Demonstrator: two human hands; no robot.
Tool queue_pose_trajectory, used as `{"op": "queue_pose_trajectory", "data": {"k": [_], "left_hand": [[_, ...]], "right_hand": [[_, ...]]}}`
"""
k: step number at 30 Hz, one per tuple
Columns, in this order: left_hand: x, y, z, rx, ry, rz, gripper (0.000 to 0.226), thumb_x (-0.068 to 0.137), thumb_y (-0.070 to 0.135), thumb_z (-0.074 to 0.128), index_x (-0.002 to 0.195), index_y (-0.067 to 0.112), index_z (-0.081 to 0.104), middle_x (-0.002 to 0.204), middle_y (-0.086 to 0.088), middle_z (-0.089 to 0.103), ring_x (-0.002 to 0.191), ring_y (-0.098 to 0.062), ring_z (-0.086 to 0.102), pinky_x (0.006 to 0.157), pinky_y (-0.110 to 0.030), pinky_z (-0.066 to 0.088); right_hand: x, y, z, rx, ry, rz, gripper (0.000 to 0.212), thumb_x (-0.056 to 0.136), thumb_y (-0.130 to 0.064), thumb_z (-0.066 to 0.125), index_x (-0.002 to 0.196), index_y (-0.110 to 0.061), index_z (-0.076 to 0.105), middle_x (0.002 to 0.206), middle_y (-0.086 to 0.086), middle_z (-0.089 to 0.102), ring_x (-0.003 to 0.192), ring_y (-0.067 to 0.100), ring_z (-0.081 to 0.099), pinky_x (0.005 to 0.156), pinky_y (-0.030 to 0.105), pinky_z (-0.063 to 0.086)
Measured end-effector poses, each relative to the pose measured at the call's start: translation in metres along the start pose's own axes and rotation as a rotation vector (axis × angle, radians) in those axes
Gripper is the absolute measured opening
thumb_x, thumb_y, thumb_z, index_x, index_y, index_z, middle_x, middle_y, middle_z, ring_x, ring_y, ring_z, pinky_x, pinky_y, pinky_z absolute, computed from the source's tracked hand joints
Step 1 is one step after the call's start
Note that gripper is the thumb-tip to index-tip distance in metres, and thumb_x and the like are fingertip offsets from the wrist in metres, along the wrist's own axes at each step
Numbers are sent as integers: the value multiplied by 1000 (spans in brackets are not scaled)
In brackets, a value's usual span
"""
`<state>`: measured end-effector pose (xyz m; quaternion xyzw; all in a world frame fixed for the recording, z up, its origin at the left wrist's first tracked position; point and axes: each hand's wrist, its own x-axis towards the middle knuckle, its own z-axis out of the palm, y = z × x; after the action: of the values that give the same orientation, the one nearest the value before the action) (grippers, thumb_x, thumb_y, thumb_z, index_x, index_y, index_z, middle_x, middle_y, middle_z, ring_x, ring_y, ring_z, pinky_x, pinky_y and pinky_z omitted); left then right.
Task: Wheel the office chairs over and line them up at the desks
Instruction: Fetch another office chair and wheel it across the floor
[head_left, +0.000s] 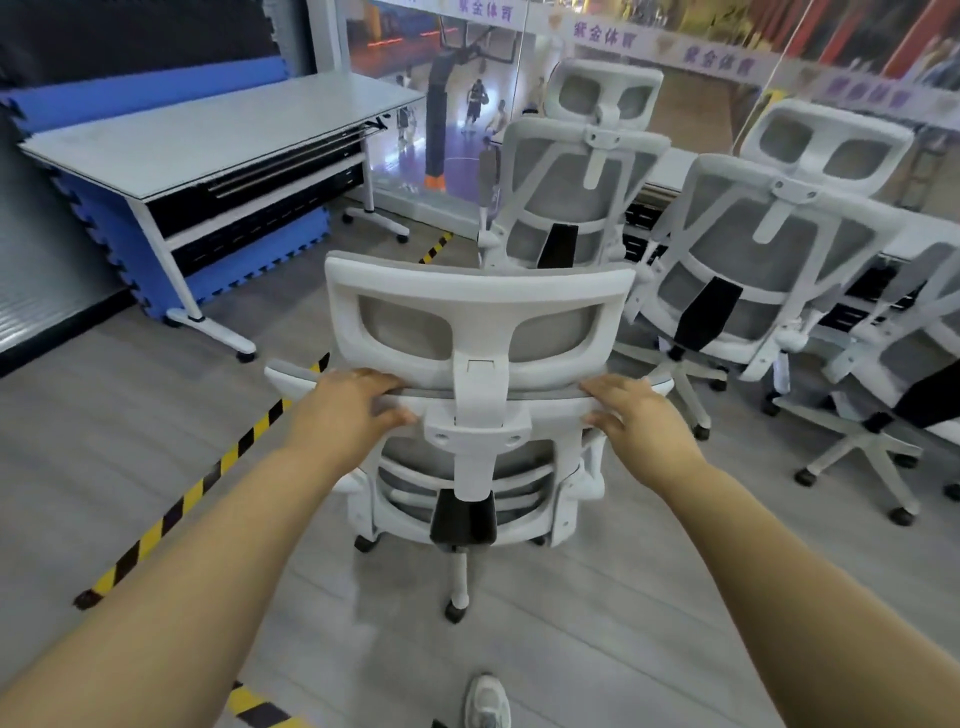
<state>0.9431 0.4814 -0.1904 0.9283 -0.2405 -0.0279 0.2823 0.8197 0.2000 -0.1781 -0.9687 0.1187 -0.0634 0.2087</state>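
Grey plank floor runs through the room, crossed by a diagonal strip of yellow-and-black hazard tape. Blue interlocking foam mats lean against the dark left wall. At the far side, glass panels look onto a basketball court under banners with purple lettering.

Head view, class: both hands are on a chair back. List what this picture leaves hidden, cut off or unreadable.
- Held chair: its seat and front casters, hidden by its own backrest.
- Left hand and right hand: fingertips curl over the backrest rim, out of sight.
- Rightmost chair: cut off by the right edge.
- Desk behind the parked chairs: mostly covered by them.
- Purple wall lettering: too blurred to read.
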Motion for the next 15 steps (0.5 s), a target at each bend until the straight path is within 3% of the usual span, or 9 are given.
{"op": "queue_pose_trajectory", "data": {"k": [3, 6, 7, 9, 11, 15], "left_hand": [[26, 22, 13, 37, 11, -17, 36, 81, 41, 66, 114, 27, 64, 117, 2, 64, 109, -25, 53, 87, -38, 47], [46, 40, 23, 54, 23, -33, 38, 82, 39, 66, 117, 22, 64, 119, -2, 64, 109, -28, 53, 89, -36, 45], [51, 44, 25, 60, 22, -42, 38, 82, 39, 66, 117, 22, 64, 119, -3, 64, 109, -28, 53, 88, -35, 44], [57, 49, 27, 79, 12, -64, 39, 82, 40, 65, 117, 22, 63, 118, -2, 64, 108, -27, 54, 86, -34, 44], [60, 52, 28, 86, 8, -81, 39, 82, 40, 65, 116, 21, 63, 118, -1, 64, 107, -25, 54, 86, -33, 44], [57, 56, 29, 84, 16, -91, 36, 82, 37, 67, 113, 19, 65, 114, -2, 65, 103, -25, 56, 82, -32, 45]], "right_hand": [[31, 27, -13, -13, -28, -21, 36, 93, -10, 53, 128, -16, 55, 135, -1, 51, 124, 21, 43, 113, 38, 23], [54, 48, -22, -2, -56, -24, 36, 93, -9, 53, 128, -16, 55, 136, -1, 50, 119, 17, 47, 95, 13, 28], [59, 53, -24, 1, -58, -27, 36, 93, -9, 53, 128, -16, 55, 135, -2, 50, 119, 16, 47, 91, 10, 26], [66, 60, -26, 11, -52, -40, 35, 92, -10, 54, 127, -17, 56, 135, -1, 51, 124, 20, 43, 101, 18, 27], [69, 64, -27, 19, -38, -66, 34, 91, -12, 56, 125, -16, 58, 133, 0, 53, 125, 23, 43, 111, 35, 28], [69, 68, -26, 8, -23, -104, 33, 90, -13, 58, 123, -15, 59, 129, 0, 56, 120, 24, 46, 109, 45, 31]]}}
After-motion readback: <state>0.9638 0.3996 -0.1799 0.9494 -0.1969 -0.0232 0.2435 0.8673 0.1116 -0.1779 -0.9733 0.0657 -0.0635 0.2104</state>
